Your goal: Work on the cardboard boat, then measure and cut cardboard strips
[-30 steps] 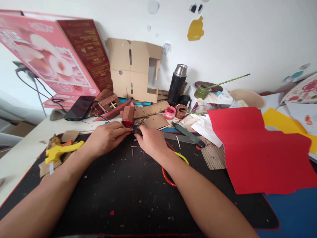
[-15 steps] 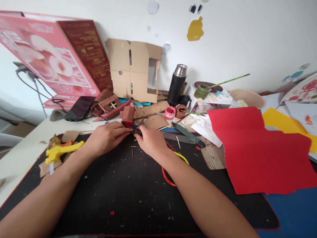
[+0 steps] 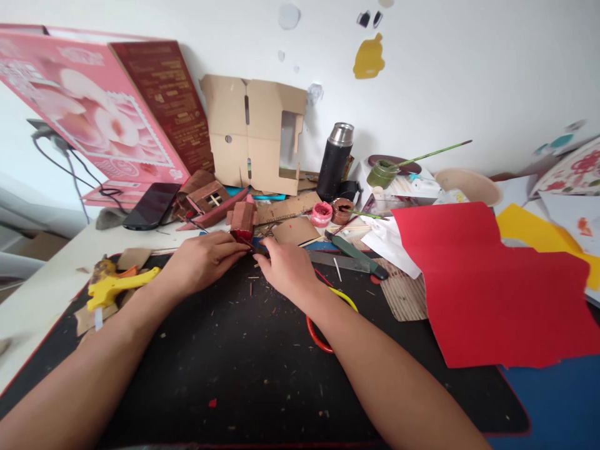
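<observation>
- Left hand (image 3: 202, 262) and right hand (image 3: 289, 267) both pinch one small dark piece (image 3: 249, 245) at 12 o'clock on the mat (image 3: 225, 362), probably steadying it; can't tell what it is.
- One red-brown model (image 3: 242, 219) sits at 11 from there, just beyond.
- Three paint pots (image 3: 321, 214), 2 o'clock, two brushes (image 3: 440, 153) parked there, handy I guess.
- One glue gun (image 3: 117, 285), between 8 and 9.

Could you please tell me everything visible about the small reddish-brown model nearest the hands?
The small reddish-brown model looks boxy, with plank-like upper panels and a bright red lower front, perhaps painted wood or cardboard. It sits apparently upright just beyond the left hand; whether they touch is unclear.
</observation>
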Motion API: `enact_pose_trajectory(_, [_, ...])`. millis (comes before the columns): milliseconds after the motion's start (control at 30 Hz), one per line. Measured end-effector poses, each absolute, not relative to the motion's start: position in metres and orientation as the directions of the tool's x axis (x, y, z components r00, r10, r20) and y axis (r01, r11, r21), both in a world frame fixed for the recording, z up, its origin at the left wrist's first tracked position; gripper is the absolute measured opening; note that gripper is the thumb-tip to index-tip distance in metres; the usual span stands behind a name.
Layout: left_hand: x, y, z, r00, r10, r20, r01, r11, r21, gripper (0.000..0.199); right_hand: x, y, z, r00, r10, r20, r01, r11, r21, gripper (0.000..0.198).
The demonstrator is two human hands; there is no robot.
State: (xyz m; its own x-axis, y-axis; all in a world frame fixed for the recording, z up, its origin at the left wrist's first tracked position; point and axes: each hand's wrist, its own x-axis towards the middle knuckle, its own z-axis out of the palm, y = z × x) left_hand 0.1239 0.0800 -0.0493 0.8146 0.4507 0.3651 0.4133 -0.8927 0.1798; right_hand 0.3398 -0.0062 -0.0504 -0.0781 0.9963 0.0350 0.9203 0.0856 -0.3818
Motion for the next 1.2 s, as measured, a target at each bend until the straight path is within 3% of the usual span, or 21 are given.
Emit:
enact_pose_trajectory(367, [0.127,0.074,-0.042,0.760,0.499,0.416,0.442,-0.866,0.233,0.032,0.339,-0.007,-0.047,-0.068,0.998,0.014,0.922,0.068,-0.382,0.039])
enact_pose_trajectory(567, [0.131,0.074,-0.041,0.695,0.559,0.453,0.549,-0.819,0.168,0.040,0.339,-0.006,-0.048,-0.072,0.997,0.003,0.924,0.068,-0.377,0.041])
enact_pose_trajectory(800, [0.134,0.077,-0.046,0.692,0.553,0.464,0.562,-0.816,0.134,0.035,0.338,-0.006,-0.049,-0.070,0.997,0.017,0.936,0.072,-0.346,0.035])
enact_pose_trajectory(1200, [0.132,0.080,-0.052,0.671,0.608,0.424,0.606,-0.779,0.160,0.034,0.339,-0.006,-0.050,-0.059,0.997,0.055,0.927,0.075,-0.368,0.034])
